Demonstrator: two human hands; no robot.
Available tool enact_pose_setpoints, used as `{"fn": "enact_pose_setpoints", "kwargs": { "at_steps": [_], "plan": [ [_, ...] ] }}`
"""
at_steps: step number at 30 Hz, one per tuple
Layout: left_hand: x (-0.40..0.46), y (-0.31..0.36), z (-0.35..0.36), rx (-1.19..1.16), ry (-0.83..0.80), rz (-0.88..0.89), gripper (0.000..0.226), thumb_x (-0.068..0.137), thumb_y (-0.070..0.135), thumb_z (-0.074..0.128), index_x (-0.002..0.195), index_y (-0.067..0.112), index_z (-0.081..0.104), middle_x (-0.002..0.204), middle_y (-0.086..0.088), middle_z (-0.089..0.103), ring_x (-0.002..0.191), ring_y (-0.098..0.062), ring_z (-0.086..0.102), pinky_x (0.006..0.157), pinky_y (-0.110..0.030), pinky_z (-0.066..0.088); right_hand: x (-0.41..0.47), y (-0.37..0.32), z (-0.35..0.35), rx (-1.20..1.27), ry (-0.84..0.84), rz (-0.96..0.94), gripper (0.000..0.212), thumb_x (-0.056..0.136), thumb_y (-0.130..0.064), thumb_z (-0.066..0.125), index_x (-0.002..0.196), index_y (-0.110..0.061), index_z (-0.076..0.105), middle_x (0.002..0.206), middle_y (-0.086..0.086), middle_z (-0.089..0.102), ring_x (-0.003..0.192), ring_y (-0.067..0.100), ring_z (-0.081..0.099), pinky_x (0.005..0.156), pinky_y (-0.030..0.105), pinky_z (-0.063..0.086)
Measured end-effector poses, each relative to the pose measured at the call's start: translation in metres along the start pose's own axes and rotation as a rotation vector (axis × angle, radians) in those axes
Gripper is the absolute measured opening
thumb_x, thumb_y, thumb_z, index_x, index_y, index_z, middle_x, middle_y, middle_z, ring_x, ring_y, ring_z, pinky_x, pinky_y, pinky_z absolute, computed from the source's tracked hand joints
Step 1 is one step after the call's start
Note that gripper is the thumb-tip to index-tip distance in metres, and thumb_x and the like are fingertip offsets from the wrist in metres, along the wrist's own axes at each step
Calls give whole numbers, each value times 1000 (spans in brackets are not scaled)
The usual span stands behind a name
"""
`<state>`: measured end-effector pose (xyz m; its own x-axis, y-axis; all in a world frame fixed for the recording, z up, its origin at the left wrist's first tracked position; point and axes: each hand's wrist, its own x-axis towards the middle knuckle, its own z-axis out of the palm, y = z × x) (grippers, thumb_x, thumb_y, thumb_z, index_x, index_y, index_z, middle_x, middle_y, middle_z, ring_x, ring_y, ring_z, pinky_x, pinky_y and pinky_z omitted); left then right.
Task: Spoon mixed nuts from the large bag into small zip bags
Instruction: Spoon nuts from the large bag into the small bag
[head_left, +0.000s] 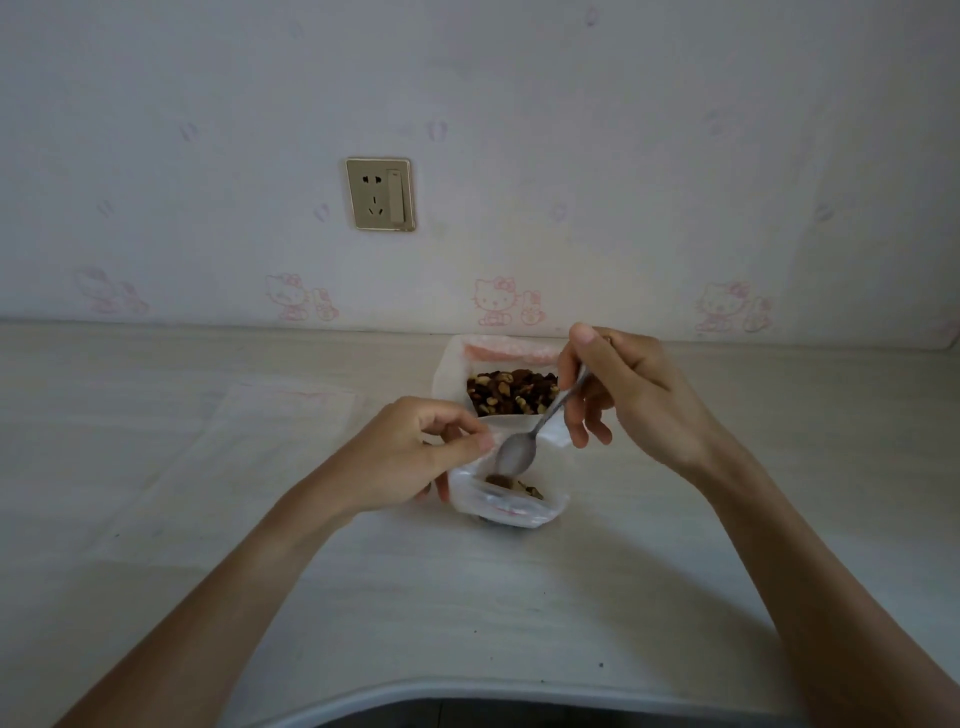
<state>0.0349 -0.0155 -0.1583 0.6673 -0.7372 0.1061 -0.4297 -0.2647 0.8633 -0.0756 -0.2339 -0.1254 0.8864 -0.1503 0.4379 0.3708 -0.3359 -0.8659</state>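
Observation:
The large clear bag (451, 370) stands open near the wall, with brown and tan mixed nuts (511, 398) inside. In front of it a small zip bag (540, 512) sits on the table with a few nuts at its mouth. My left hand (410, 452) pinches the small bag's upper left edge and holds the mouth open. My right hand (618, 387) grips the handle of a metal spoon (517, 453). The spoon's bowl is tipped down just above the small bag's opening.
Several flat empty zip bags (270, 436) lie on the pale table (467, 597) to the left. The wall with a power socket (381, 194) rises right behind the large bag. The table's curved front edge runs along the bottom.

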Motion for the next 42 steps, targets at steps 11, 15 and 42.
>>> {"fn": "enact_pose_setpoints", "kwargs": {
  "at_steps": [11, 15, 42],
  "plan": [
    [0, -1, -5, 15, -34, -66, 12, 97, 35, 70, 91, 26, 76, 72, 12, 64, 58, -5, 56, 54, -26, 46, 2, 0, -3, 154, 194, -11, 46, 108, -39, 43, 75, -15, 64, 58, 13, 59, 49, 31, 56, 42, 29, 37],
    [-2, -1, -15, 72, -126, -110, 20, 94, 42, 72, 90, 22, 74, 70, 9, 66, 62, -5, 61, 54, -22, 45, 6, 11, -9, 265, 415, 200, 45, 108, -40, 45, 78, -12, 63, 61, 12, 59, 50, 27, 57, 42, 30, 37],
    [51, -18, 4, 31, 331, -220, 18, 79, 14, 74, 95, 24, 71, 95, 4, 73, 84, -19, 73, 76, -45, 63, 8, 39, 11, 253, 377, 527, 39, 102, -34, 61, 100, 4, 68, 82, 19, 78, 72, 34, 77, 50, 30, 59]
  ]
}}
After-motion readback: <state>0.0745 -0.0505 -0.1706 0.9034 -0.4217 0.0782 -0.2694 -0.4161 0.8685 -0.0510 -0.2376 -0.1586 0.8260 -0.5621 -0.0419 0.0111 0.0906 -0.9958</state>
